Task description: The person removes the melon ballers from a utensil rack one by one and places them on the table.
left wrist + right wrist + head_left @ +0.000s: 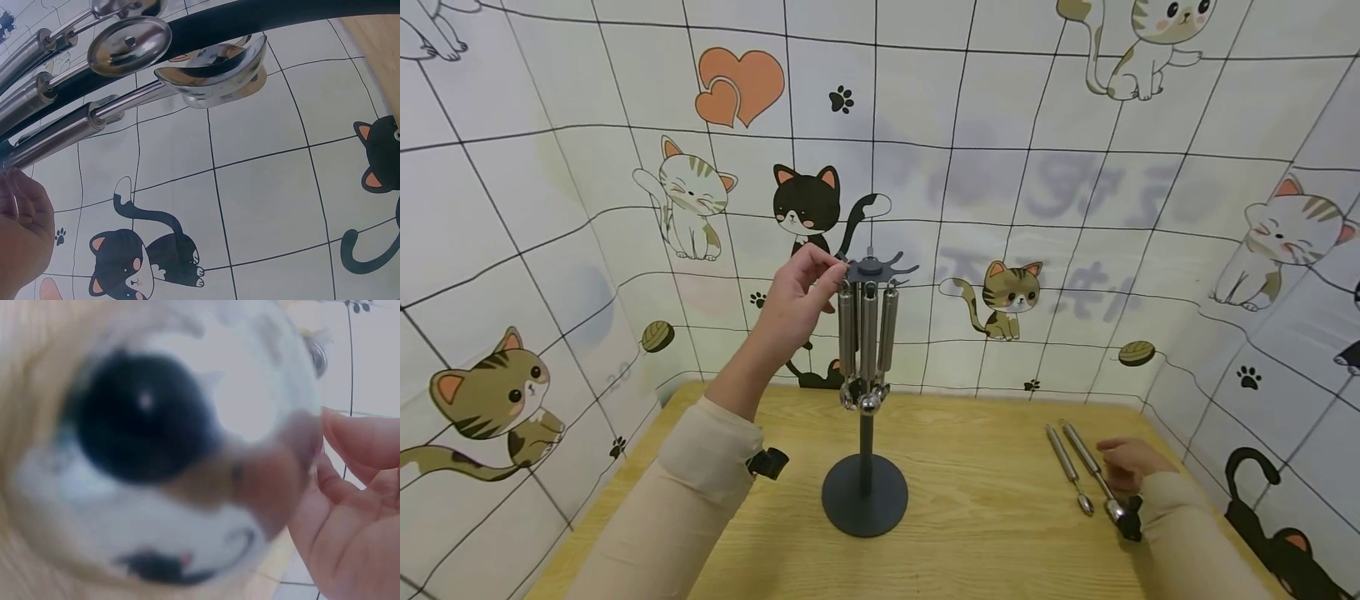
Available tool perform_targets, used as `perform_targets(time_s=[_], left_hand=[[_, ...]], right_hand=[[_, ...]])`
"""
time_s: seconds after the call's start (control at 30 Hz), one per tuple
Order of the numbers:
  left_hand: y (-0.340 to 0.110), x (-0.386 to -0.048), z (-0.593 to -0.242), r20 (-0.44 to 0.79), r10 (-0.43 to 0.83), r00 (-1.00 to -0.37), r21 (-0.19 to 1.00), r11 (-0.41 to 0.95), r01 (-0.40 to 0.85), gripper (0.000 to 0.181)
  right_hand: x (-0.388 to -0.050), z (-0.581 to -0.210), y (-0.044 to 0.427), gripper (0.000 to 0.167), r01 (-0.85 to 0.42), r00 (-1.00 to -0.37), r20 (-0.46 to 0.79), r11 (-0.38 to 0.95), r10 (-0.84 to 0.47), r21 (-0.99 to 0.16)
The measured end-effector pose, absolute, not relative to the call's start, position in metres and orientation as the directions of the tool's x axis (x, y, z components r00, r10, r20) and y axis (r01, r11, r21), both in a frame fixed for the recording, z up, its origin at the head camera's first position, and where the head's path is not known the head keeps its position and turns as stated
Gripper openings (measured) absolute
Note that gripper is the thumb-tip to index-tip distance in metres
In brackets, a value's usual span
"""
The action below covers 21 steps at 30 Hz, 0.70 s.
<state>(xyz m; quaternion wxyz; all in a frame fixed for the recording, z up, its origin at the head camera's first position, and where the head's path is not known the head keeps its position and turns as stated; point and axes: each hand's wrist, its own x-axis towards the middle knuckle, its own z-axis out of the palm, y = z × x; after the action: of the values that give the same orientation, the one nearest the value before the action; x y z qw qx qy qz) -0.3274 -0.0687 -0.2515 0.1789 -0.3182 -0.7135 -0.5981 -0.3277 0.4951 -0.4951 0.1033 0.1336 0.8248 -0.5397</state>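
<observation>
From the near side of the table (970,500), the head view looks forward and down, well back, taking in both far corners and the cat-printed backdrop (910,183). The left-wrist camera (767,462) sits close by the hanging utensils (868,333) and faces past them to that backdrop, turned so the table shows at upper right; the head view shares those utensils and the left hand (797,302). Toward the table's right edge, the right-wrist camera (1130,521) is so near a metal utensil (1088,460) that its round head (162,444) blurs across most of the frame, and the head view shares the right hand (1129,462).
</observation>
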Motion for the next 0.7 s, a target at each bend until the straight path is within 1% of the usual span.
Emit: perform_targets(time_s=[0.1, 0.17, 0.37, 0.57, 0.63, 0.7], left_hand=[[-0.07, -0.326, -0.251, 0.634, 0.238, -0.736, 0.742, 0.084, 0.666, 0.019], [-0.07, -0.326, -0.251, 0.635, 0.238, -0.735, 0.742, 0.079, 0.666, 0.018], [-0.07, -0.325, -0.25, 0.632, 0.241, -0.737, 0.745, 0.075, 0.663, 0.017], [-0.069, -0.326, -0.251, 0.627, 0.247, -0.739, 0.747, 0.08, 0.66, 0.018], [-0.069, -0.326, -0.251, 0.624, 0.247, -0.742, 0.749, 0.083, 0.658, 0.018], [-0.07, -0.326, -0.251, 0.624, 0.245, -0.742, 0.749, 0.084, 0.658, 0.018]], right_hand=[[-0.325, -0.491, 0.498, 0.052, 0.364, -0.931, -0.35, 0.258, 0.1, -0.895], [-0.325, -0.489, 0.5, 0.051, 0.38, -0.925, -0.369, 0.215, 0.089, -0.9], [-0.325, -0.487, 0.503, 0.042, 0.406, -0.914, -0.399, 0.167, 0.08, -0.898], [-0.324, -0.485, 0.503, 0.042, 0.409, -0.913, -0.401, 0.193, 0.081, -0.892], [-0.324, -0.484, 0.502, 0.046, 0.396, -0.918, -0.388, 0.241, 0.085, -0.886], [-0.325, -0.481, 0.5, 0.051, 0.372, -0.927, -0.366, 0.32, 0.08, -0.871]])
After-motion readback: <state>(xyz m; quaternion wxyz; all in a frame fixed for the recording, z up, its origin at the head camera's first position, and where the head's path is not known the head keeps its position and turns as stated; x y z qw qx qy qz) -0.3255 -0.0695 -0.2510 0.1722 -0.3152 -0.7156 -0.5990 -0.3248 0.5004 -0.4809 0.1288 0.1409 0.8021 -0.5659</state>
